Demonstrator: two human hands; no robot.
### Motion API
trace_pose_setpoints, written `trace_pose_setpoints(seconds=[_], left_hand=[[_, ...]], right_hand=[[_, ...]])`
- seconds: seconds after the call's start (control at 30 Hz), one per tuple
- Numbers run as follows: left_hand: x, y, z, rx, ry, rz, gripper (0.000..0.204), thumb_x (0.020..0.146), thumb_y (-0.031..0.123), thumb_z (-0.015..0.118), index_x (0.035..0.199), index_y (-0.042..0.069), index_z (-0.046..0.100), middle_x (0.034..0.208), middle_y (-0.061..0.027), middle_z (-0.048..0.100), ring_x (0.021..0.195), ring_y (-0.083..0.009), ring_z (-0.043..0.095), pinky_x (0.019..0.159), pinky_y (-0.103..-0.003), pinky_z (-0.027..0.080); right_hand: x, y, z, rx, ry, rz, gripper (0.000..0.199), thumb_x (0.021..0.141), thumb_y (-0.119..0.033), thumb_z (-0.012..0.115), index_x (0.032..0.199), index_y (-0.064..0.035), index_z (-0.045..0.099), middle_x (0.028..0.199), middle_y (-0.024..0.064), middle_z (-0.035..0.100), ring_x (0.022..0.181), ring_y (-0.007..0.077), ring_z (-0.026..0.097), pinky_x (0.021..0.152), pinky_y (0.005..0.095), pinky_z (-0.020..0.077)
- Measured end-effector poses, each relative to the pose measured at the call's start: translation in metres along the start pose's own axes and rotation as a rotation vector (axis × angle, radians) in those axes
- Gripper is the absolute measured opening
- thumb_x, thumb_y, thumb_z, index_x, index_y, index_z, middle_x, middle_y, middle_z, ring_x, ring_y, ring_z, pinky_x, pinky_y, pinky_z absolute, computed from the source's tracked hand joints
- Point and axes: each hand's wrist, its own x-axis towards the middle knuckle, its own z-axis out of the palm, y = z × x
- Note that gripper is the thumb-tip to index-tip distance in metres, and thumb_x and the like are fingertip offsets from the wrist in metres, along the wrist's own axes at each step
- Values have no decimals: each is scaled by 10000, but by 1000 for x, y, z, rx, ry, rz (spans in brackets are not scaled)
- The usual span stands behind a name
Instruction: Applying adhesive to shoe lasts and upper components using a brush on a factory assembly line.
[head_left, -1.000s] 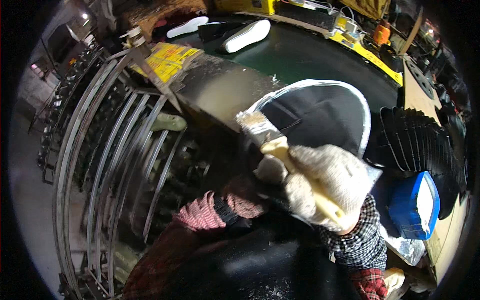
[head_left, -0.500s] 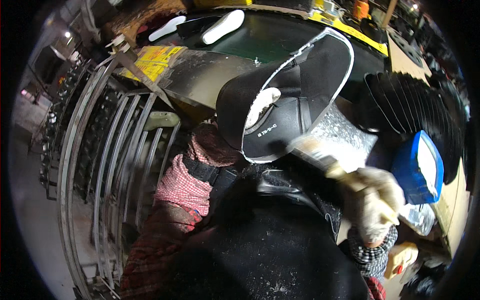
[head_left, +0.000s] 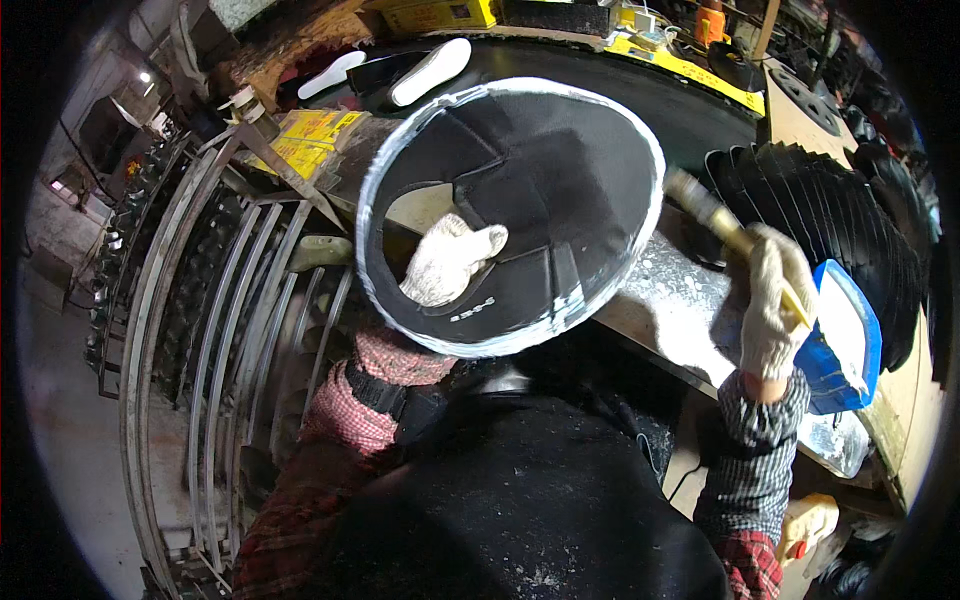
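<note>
We've got bare bench (head_left: 672,290) between black panel (head_left: 520,190) and blue tub (head_left: 848,340). Stacked black pieces (head_left: 830,200) block the right, metal rack (head_left: 230,330) hems the left.

Dim workshop light falls from above and to the right, leaving the lower frame and the dark apron (head_left: 520,500) in shadow. The white cotton gloves (head_left: 450,262) glare slightly. Heavy fisheye bending curves the metal rack rails (head_left: 200,330) near the blackened rim. Focus is fairly sharp.
</note>
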Motion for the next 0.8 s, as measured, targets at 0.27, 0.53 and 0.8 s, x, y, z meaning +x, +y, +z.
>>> trace_pose_setpoints(seconds=[0.27,0.53,0.8], left_hand=[[-4,-4,33,-205,116,16,326,921,75,449,1220,-42,507,1165,-196,592,994,-267,625,835,-369,537],[77,-35,-27,-130,79,111,460,905,-20,443,1361,8,389,1310,-185,500,1180,-294,523,1027,-404,428],[186,-9,-107,577,43,-116,412,933,130,455,1343,160,432,1201,-85,579,1081,-249,573,914,-458,492]], right_hand=[[-61,2,-1,892,-640,776,292,933,-176,521,1091,67,560,765,137,587,525,132,546,447,207,438],[-30,8,15,-174,-687,-157,215,765,-142,653,914,11,629,778,133,659,711,257,663,663,340,530],[-24,31,25,-212,-402,23,237,736,-174,674,890,4,648,768,142,659,686,285,654,639,331,515]])
